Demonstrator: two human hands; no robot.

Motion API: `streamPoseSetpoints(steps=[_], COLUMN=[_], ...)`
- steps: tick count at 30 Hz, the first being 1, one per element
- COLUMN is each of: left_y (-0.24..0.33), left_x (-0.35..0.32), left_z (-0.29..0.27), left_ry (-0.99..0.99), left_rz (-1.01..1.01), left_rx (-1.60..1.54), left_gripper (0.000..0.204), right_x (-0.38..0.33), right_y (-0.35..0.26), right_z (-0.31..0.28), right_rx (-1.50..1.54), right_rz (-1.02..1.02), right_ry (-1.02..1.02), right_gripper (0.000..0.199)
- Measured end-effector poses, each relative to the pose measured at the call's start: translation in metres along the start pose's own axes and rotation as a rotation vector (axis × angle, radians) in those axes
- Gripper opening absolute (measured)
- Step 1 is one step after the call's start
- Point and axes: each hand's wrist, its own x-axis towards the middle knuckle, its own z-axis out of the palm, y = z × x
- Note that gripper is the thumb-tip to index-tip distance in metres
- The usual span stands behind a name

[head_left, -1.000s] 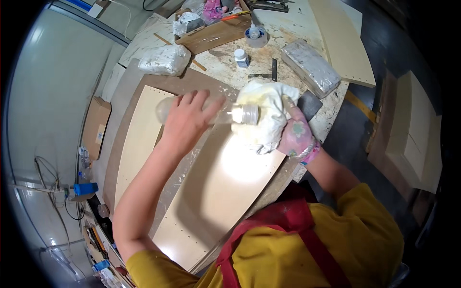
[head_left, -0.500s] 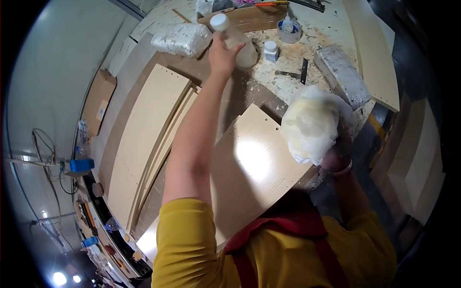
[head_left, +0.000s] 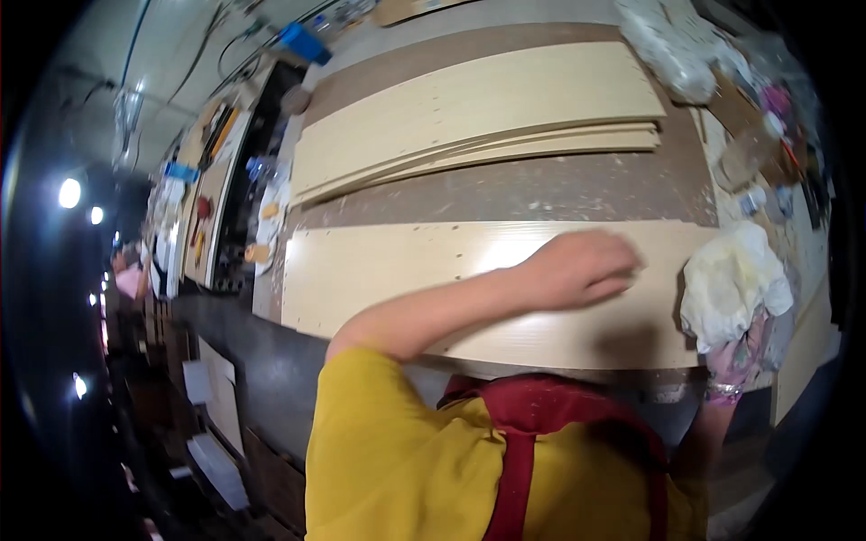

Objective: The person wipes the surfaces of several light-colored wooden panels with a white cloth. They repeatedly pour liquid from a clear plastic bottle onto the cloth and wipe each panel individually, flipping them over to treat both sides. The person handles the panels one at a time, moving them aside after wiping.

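My left hand (head_left: 585,269) hangs over a pale wood-look panel (head_left: 388,275) with its fingers curled in, and I see nothing in them. At the panel's right end my right hand (head_left: 735,356), in what looks like a thin pinkish glove, is closed on a bunched white cloth (head_left: 735,284) with yellowish stains. The cloth hides most of its fingers. A translucent plastic bottle (head_left: 747,155) with a white cap stands at the far right, apart from both hands. Small drilled holes run across the panel, and its surface throws a bright glare.
Beyond the panel lies a stack of similar long panels (head_left: 505,95) on the brown work surface (head_left: 541,189). Clear-wrapped bundles (head_left: 672,59) and a small white jar (head_left: 750,200) crowd the right side. Tools and a blue box (head_left: 305,43) are at the left.
My left hand has let go of the bottle and come back over the panel. The view has turned left. My right hand still holds the white cloth.
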Motion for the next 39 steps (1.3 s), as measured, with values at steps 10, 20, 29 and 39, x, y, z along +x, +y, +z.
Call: streamPoseSetpoints(steps=[10,20,29,39], left_y=[0.015,-0.016,-0.03,-0.023], left_x=[-0.26,-0.324,-0.338,-0.334], left_z=[-0.108,-0.106,-0.103,-0.108], left_ry=[0.154,0.106,0.347,0.257], left_rz=[-0.4,-0.624,-0.415,-0.506], left_rx=[0.544,0.368,0.544,0.576], left_gripper=[0.031,0.043,0.043,0.048], right_x=[0.087,-0.026,-0.049,-0.034], right_y=[0.273,0.606,0.61,0.611], right_z=[0.225,0.356,0.39,0.394], right_rx=[-1.067,-1.22,-1.504,-1.618], right_rz=[0.008,-0.636,-0.505,-0.496], right_ry=[-0.599,-1.839,-1.761,-1.646], right_gripper=[0.04,0.042,0.038,0.04])
